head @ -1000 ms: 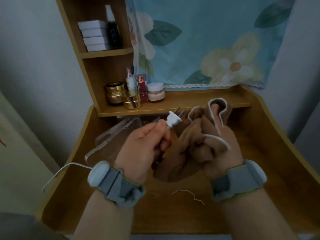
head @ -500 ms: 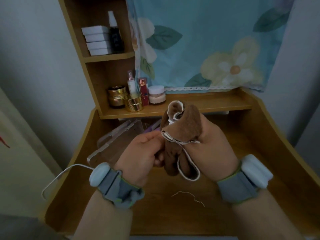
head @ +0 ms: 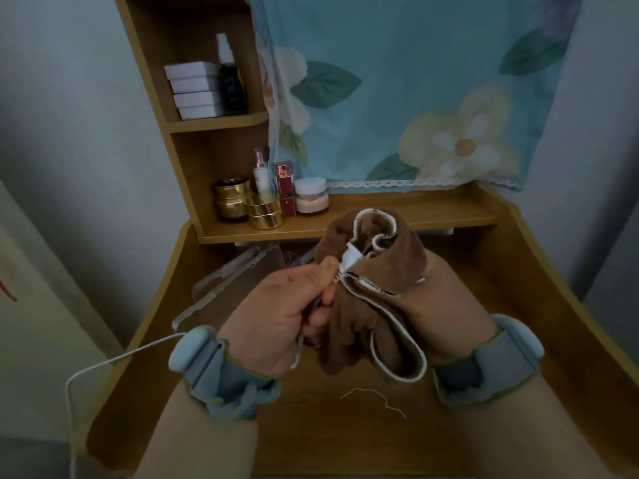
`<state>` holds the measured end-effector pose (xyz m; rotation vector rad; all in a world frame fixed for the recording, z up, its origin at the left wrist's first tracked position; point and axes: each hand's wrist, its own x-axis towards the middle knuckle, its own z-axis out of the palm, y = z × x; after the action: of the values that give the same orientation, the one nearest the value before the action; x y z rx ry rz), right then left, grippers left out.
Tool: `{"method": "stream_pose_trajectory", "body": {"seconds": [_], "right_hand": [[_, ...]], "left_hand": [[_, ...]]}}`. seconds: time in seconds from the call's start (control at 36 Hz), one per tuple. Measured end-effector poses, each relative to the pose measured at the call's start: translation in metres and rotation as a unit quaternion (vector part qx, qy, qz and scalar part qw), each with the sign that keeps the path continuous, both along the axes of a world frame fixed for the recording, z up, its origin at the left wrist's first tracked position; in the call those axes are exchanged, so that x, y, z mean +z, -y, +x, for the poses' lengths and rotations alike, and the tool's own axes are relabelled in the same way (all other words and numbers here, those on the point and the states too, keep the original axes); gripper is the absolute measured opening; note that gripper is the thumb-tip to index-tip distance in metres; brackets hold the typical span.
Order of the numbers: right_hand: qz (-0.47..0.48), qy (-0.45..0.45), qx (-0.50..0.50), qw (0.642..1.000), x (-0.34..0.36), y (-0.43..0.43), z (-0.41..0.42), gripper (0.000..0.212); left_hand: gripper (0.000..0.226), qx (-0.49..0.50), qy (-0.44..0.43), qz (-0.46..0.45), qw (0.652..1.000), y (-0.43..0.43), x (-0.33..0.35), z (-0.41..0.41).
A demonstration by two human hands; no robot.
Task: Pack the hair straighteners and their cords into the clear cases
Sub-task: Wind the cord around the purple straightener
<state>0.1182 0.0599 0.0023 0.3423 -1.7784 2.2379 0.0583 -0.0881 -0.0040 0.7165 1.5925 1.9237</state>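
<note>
Above the middle of the bench (head: 449, 426), the left hand (head: 276, 316) pinches a white plug (head: 351, 259) between thumb and forefinger, its cord (head: 103, 364) trailing off toward 8 o'clock and over the bench edge. At 3 o'clock from it, touching at the plug, the right hand (head: 446, 305) is wrapped in a brown cloth (head: 373, 271) with pale trim and closes that cloth around the plug's tip; its fingers are hidden under the fabric. The pairing looks like a wipe-down: one hand steadies the plug while the other rubs it clean, probably ahead of packing. Clear cases (head: 235, 278) lie flat on the bench at 11 o'clock from the hands, partly behind the left one, within easy reach for loading. I cannot make out a straightener body. A loose thread (head: 373, 397) rests on the wood at 6 o'clock. Farther out, at 12 o'clock, a low shelf (head: 415, 216) carries gold jars (head: 249, 205) and small bottles.
</note>
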Motion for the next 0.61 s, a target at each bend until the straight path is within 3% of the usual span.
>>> {"method": "stream_pose_trajectory", "body": {"seconds": [0.08, 0.22, 0.28, 0.33, 0.44, 0.56, 0.61], "right_hand": [[-0.047, 0.011, 0.017, 0.999, -0.004, -0.002, -0.002, 0.032], [-0.102, 0.063, 0.006, 0.993, -0.012, -0.008, -0.006, 0.036], [-0.075, 0.042, -0.021, 0.996, -0.009, -0.004, -0.005, 0.034], [0.002, 0.005, -0.108, 0.994, -0.006, 0.000, -0.006, 0.029], [0.150, -0.011, -0.239, 0.959, -0.010, 0.001, -0.014, 0.028], [0.071, 0.017, -0.210, 0.975, -0.011, -0.004, -0.012, 0.028], [0.084, 0.028, -0.181, 0.979, -0.011, -0.008, -0.011, 0.022]], "left_hand": [[0.037, 0.014, -0.029, -0.014, 0.999, 0.000, 0.000, 0.001], [0.036, 0.112, -0.200, -0.114, 0.967, 0.002, 0.004, -0.004], [0.032, 0.138, -0.253, -0.156, 0.945, 0.000, 0.007, -0.002], [0.027, 0.163, -0.284, -0.181, 0.927, -0.002, 0.007, 0.000], [0.030, 0.210, -0.333, -0.214, 0.894, 0.000, 0.002, -0.004], [0.022, 0.217, -0.337, -0.195, 0.895, 0.003, 0.001, -0.004], [0.017, 0.213, -0.328, -0.187, 0.901, 0.002, 0.002, -0.004]]}}
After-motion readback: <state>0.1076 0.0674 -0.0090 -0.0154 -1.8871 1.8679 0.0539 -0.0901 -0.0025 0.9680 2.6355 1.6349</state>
